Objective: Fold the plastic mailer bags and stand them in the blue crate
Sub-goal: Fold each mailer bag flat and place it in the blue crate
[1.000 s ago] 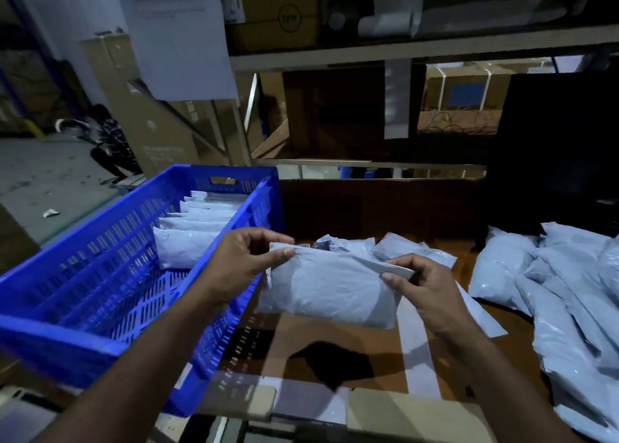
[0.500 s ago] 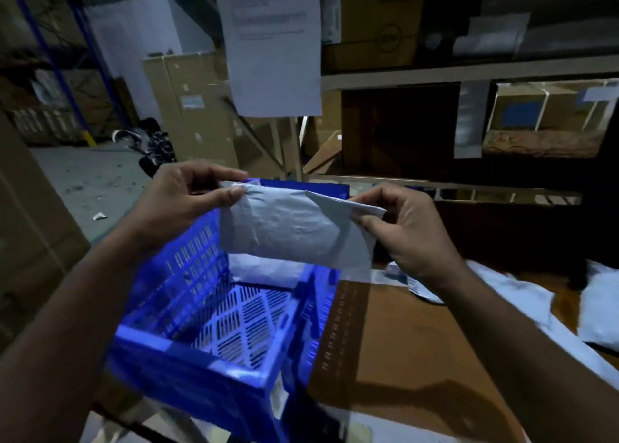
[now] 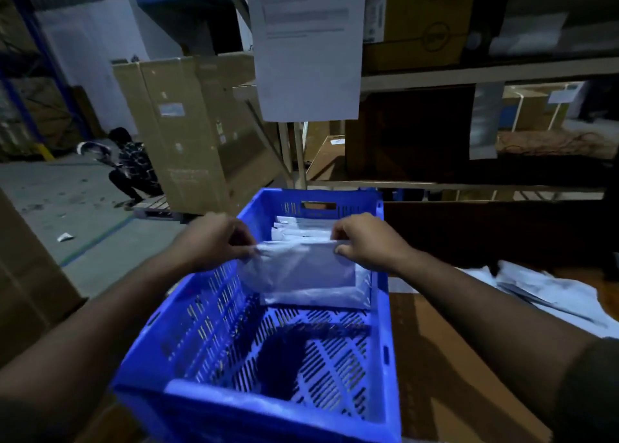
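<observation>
Both hands held one folded mailer bag (image 3: 303, 272) upright inside the blue crate (image 3: 214, 312).
Left hand (image 3: 214, 241) and right hand (image 3: 363, 241) each pinched a top corner, fingers curled. Bag stood in front of the row of folded bags (image 3: 301, 228) at the far end; count unclear, several edges. One loose pile of mailers (image 3: 549, 295) lay on the table (image 3: 445, 359), right.

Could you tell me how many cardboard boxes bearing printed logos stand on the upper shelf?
1: the logo box stands on the top shelf, just right of the hanging paper sheet. Others may be hidden in the dark.
</observation>
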`<state>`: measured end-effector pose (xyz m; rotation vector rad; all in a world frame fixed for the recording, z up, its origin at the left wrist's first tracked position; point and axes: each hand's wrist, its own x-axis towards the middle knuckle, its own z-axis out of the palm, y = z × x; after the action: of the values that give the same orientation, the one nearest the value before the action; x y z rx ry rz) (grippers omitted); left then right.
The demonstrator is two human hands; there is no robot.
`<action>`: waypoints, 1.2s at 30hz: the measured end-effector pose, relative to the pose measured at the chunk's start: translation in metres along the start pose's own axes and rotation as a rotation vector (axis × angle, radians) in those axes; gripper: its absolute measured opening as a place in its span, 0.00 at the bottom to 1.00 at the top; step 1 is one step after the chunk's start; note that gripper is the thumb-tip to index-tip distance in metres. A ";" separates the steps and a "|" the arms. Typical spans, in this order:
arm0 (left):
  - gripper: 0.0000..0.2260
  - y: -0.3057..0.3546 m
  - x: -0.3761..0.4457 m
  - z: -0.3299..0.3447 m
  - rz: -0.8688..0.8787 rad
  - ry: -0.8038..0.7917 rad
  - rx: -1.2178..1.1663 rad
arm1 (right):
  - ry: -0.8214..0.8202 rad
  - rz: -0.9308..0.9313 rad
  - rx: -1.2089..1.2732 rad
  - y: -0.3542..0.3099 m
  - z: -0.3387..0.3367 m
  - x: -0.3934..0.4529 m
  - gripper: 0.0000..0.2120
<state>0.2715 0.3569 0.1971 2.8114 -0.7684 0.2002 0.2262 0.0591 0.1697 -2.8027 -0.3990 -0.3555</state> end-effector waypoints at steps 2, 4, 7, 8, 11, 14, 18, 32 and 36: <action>0.05 0.003 0.010 0.023 0.046 -0.058 0.078 | -0.101 -0.004 -0.204 0.001 0.006 0.002 0.06; 0.07 0.004 0.020 0.043 0.073 -0.115 0.122 | -0.196 0.005 -0.347 -0.001 0.011 0.005 0.07; 0.06 0.002 0.034 0.063 0.082 -0.214 0.142 | -0.317 0.018 -0.487 -0.004 0.021 0.011 0.08; 0.06 0.001 0.038 0.068 0.088 -0.230 0.154 | -0.348 0.014 -0.520 -0.005 0.026 0.013 0.08; 0.07 -0.001 0.044 0.078 0.094 -0.218 0.186 | -0.390 -0.001 -0.595 -0.008 0.036 0.018 0.05; 0.06 -0.002 0.048 0.088 0.104 -0.176 0.221 | -0.415 -0.001 -0.649 -0.010 0.040 0.023 0.06; 0.07 -0.001 0.050 0.094 0.081 -0.145 0.211 | -0.399 0.010 -0.703 -0.011 0.046 0.025 0.06; 0.10 0.002 0.044 0.089 0.027 -0.123 0.155 | -0.350 0.056 -0.675 -0.018 0.040 0.016 0.08; 0.10 0.015 0.044 0.083 0.042 -0.023 0.110 | -0.195 0.076 -0.509 -0.020 0.030 0.007 0.06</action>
<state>0.3074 0.3022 0.1279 2.9073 -0.8466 0.2232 0.2325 0.0891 0.1486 -3.3553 -0.2705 -0.1853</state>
